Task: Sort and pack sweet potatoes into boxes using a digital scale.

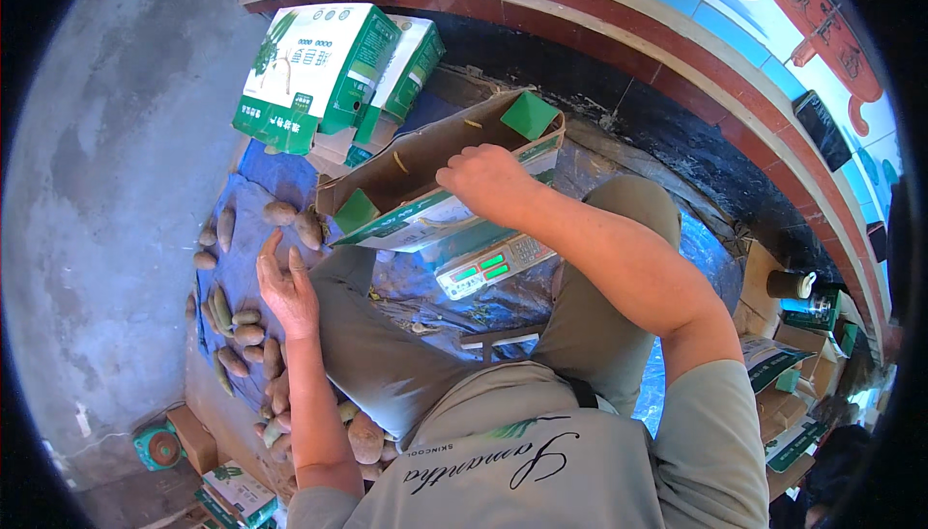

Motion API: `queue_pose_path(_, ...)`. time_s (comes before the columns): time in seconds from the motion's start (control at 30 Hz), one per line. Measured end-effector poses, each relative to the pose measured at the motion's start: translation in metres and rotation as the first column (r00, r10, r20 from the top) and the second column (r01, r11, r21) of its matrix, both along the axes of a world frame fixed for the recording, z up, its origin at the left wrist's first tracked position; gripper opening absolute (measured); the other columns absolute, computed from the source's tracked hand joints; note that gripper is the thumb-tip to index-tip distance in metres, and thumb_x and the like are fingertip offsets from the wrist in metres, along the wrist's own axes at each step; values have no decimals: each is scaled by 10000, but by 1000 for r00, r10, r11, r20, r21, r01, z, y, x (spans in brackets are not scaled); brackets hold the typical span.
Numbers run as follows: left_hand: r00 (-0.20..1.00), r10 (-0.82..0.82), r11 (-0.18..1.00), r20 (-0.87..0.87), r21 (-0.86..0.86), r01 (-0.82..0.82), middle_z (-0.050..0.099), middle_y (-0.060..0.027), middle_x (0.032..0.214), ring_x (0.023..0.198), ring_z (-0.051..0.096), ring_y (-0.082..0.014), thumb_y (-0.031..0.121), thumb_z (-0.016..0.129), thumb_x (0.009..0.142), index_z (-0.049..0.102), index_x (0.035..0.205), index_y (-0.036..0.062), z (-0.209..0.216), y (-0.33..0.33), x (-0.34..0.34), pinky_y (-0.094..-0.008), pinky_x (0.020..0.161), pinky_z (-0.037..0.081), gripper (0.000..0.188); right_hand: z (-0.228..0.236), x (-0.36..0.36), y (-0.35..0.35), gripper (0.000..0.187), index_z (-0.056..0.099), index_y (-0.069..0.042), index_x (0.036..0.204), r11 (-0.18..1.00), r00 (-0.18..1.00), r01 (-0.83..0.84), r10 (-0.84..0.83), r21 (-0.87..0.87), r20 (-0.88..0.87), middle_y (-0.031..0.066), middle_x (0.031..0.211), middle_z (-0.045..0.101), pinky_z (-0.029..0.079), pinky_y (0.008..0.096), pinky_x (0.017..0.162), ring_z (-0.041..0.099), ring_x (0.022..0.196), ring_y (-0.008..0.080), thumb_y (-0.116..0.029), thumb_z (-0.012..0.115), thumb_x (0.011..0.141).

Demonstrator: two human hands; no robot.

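An open cardboard box [425, 157], green and white outside and brown inside, sits on a digital scale [493, 266] in front of my knees. My right hand [488, 181] is over the box's near edge with its fingers curled inward. Whatever those fingers grip, if anything, is hidden. To the left of the box, my left hand [288, 287] is held with fingers apart and nothing in it. Just beyond its fingertips lie soil-coated root vegetables [280, 214]. More long root vegetables, brown and greenish, [248, 335] are spread on the blue sheet [256, 181] beside my left forearm.
Green and white cartons [314, 65] are stacked beyond the box at the far left. A tiled ledge [580, 12] with a phone [822, 130] curves along the far right. More cartons [783, 394] and a dark cup [791, 285] stand at right. A grey wall [106, 171] rises at left.
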State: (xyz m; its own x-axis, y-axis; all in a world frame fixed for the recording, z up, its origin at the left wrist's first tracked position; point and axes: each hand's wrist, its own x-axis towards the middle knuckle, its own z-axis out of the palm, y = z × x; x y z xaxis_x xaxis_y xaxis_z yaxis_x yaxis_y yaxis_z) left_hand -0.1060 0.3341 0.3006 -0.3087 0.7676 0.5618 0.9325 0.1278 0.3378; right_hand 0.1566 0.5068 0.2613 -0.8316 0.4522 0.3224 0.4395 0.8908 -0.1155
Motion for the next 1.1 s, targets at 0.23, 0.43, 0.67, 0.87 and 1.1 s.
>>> queue_pose_path(0.23, 1000, -9, 1000, -3, 13, 9, 587, -171, 1103, 1006, 545, -347, 152, 552, 884, 546, 1094, -16, -5, 2, 0, -408, 886, 410, 269, -1, 0, 1, 79, 617, -92, 778, 1000, 999, -9, 9, 0, -35, 82, 743, 627, 488, 354, 663, 628, 752, 241, -89, 589, 704)
queue_pose_path(0.43, 1000, 2, 1000, 1, 13, -2, 596, -161, 1087, 996, 550, -342, 153, 558, 879, 548, 1102, -6, -7, 3, 1, -413, 878, 411, 274, 0, 1, 2, 86, 617, -90, 797, 1000, 1000, -11, 11, -14, -6, 78, 765, 630, 488, 353, 669, 628, 772, 238, -85, 588, 716)
queue_pose_path(0.67, 999, 20, 1000, -35, -2, -21, 594, -150, 1118, 964, 568, -305, 185, 530, 914, 554, 1129, 1, -8, 2, 1, -358, 827, 434, 284, 1, 0, 2, 86, 616, -90, 802, 1000, 1000, -8, 8, -28, 8, 78, 763, 631, 487, 352, 673, 630, 774, 240, -84, 584, 722)
queue_pose_path(0.87, 999, 9, 1000, -44, 11, -9, 597, -152, 1107, 963, 567, -306, 178, 529, 912, 557, 1121, -4, -8, 3, 2, -362, 836, 429, 278, 2, 0, 2, 80, 614, -88, 794, 1000, 1000, -12, 12, -12, 4, 80, 752, 629, 490, 351, 663, 631, 767, 239, -85, 584, 719)
queue_pose_path(1.1, 998, 13, 1000, -56, 12, -12, 603, -149, 1076, 913, 565, -304, 176, 519, 912, 567, 1110, 2, -6, 3, 4, -369, 816, 428, 268, 2, 1, 1, 79, 611, -88, 778, 1000, 1000, -16, 16, -13, -6, 78, 748, 627, 493, 347, 663, 632, 758, 236, -81, 589, 704)
